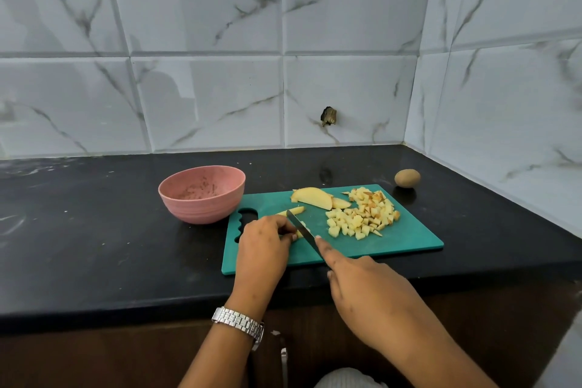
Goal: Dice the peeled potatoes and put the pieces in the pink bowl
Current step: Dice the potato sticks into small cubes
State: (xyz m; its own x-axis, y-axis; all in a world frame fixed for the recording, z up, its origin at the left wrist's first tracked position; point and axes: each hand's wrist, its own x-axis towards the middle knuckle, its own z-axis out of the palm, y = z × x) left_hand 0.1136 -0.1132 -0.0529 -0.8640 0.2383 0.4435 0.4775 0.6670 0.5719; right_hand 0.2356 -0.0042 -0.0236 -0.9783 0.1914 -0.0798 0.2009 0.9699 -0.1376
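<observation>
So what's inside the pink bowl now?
No potato pieces show in the pink bowl, only brownish specks on its inner wall. Its near rim hides part of the bottom. The diced pieces lie on the cutting board.

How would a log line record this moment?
step: dicing | left hand: holds potato strip | right hand: grips knife | diced pile: on board | pink bowl: no pieces seen

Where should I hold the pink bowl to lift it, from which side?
Take the pink bowl by its left rim, from above, I think: it stands upright, that side is free, and the teal cutting board lies close on its right.
</observation>
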